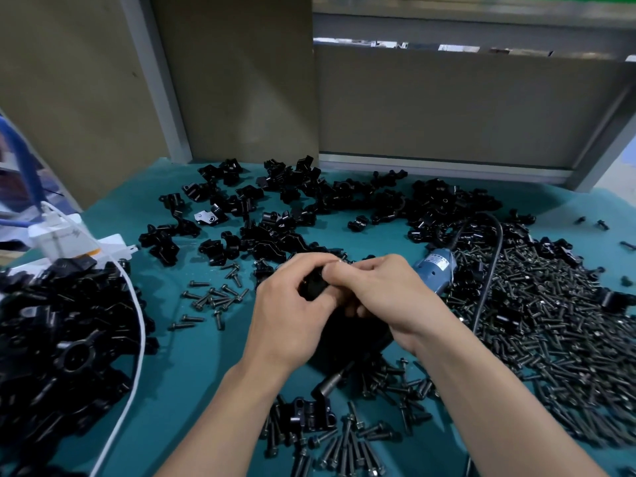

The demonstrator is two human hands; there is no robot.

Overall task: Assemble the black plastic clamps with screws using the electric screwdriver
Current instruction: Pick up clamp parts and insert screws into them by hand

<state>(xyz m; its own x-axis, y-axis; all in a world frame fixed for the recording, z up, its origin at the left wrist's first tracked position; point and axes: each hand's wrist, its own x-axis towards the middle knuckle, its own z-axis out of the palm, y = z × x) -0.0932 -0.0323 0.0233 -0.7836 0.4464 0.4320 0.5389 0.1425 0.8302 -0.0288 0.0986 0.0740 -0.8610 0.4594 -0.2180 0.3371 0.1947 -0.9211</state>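
Hands meet over the middle of the worktop (pixel 192 356): the left hand (pixel 292 318) curls round a black clamp (pixel 311 287) from below, and the right hand (pixel 378 290) pinches its top between thumb and forefinger. Whether a screw sits under those fingertips cannot be told. The step looks like fitting the clamp halves together and starting a screw by hand. The electric screwdriver (pixel 435 270) lies on the worktop beneath the hands, blue end toward the right edge and bit end poking out toward the near edge, so neither hand has it. To do this well, the halves should be lined up until the holes match, and the screw set straight and given a finger turn before the driver comes in, since a tilted start would likely chew the plastic. Loose screws (pixel 550 321) heap along the right edge, clamp parts (pixel 309 208) spread toward the far edge, and a pile of clamps (pixel 69 339) sits at the left edge.
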